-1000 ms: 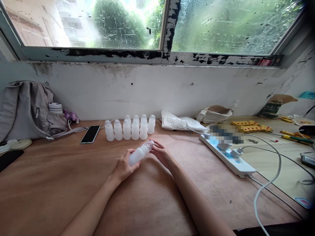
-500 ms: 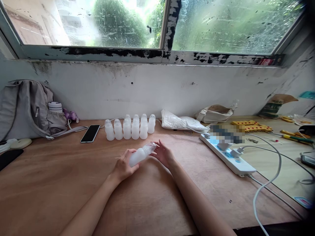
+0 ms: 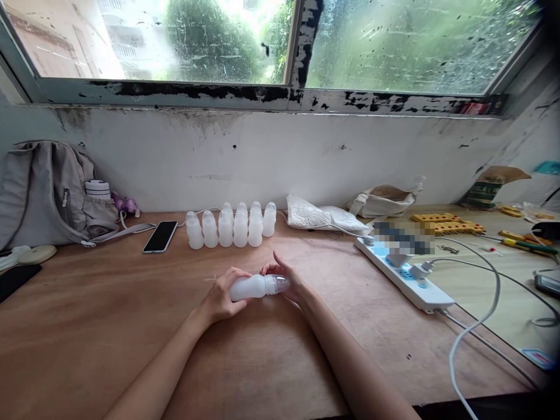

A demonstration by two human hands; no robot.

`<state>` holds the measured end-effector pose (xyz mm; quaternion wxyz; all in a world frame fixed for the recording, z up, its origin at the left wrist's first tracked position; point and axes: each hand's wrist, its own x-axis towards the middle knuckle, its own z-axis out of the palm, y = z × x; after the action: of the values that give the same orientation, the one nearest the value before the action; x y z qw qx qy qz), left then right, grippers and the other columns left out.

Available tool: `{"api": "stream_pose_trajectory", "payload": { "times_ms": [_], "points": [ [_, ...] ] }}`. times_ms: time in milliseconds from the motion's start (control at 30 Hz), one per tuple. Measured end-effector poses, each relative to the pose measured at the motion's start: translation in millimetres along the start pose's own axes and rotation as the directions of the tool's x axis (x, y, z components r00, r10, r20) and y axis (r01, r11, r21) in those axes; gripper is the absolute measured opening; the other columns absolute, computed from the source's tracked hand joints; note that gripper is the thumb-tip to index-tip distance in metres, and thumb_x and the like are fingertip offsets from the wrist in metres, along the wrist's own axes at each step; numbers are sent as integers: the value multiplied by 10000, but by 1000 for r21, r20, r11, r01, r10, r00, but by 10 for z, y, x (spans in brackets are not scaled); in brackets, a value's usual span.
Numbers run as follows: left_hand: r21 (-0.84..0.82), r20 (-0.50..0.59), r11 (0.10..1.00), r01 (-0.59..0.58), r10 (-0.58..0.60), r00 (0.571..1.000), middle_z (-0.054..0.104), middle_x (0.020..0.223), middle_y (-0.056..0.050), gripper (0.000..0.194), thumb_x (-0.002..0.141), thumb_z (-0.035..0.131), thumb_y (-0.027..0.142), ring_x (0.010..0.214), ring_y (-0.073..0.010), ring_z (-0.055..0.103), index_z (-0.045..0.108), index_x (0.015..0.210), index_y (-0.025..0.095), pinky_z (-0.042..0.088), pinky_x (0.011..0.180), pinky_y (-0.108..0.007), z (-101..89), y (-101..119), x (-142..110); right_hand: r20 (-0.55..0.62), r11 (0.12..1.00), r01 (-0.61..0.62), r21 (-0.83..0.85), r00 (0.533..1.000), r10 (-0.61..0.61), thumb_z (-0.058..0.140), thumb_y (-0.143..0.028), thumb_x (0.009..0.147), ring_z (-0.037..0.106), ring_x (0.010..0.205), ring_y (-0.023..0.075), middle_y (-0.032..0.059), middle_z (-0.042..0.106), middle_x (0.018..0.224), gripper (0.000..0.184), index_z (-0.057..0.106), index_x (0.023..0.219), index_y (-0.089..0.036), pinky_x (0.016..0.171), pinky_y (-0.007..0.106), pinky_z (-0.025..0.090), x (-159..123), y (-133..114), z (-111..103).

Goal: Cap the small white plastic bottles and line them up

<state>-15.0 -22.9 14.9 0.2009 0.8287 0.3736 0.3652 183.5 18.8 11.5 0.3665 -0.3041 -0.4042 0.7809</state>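
Observation:
My left hand [image 3: 221, 297] grips the body of a small frosted white plastic bottle [image 3: 251, 287], held sideways just above the wooden table [image 3: 109, 326]. The bottle's clear cap [image 3: 277, 284] points right. My right hand [image 3: 286, 277] curls around that cap end, fingers touching it. Behind my hands, several matching white bottles [image 3: 231, 227] stand upright in a cluster near the wall.
A black phone [image 3: 160, 236] lies left of the bottle cluster, a grey backpack [image 3: 48, 192] at far left. A white plastic bag [image 3: 321, 217], a beige pouch [image 3: 382, 201], a white power strip [image 3: 405, 274] with cables, and yellow tools [image 3: 446, 224] lie right.
The bottle has swung from tilted up-right to lying nearly level and has come slightly toward me. My right hand closed from loosely open onto the cap end.

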Motion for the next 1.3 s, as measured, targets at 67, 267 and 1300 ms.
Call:
{"api": "stream_pose_trajectory", "payload": {
  "times_ms": [67, 267, 1300],
  "points": [
    [6, -3, 1000, -6, 7, 1000, 536, 975, -30, 432, 622, 621, 202, 896, -182, 527, 480, 1029, 233, 436, 767, -294, 5, -2, -1, 5, 1000, -5, -5, 1000, 5, 401, -585, 749, 485, 457, 104, 22, 563, 571, 508, 580, 592, -136, 433, 210, 345, 2, 14, 8],
    [22, -7, 999, -31, 31, 999, 543, 934, -25, 425, 611, 644, 225, 860, -174, 535, 490, 1007, 222, 439, 747, -286, 20, 4, -12, 26, 1000, 0, -6, 1000, 0, 433, -519, 760, 451, 423, 92, 5, 533, 532, 441, 556, 578, -137, 406, 209, 324, 18, 74, 8],
    [142, -218, 883, 447, -413, 884, 553, 1063, -101, 359, 791, 413, 421, 1022, -245, 499, 350, 1072, 207, 338, 863, -428, 171, -302, 32, -453, 956, 284, 71, 863, -223, 519, -491, 692, 469, 468, 118, 27, 555, 592, 336, 555, 586, -174, 475, 274, 399, 167, 128, -21]
  ]
}}
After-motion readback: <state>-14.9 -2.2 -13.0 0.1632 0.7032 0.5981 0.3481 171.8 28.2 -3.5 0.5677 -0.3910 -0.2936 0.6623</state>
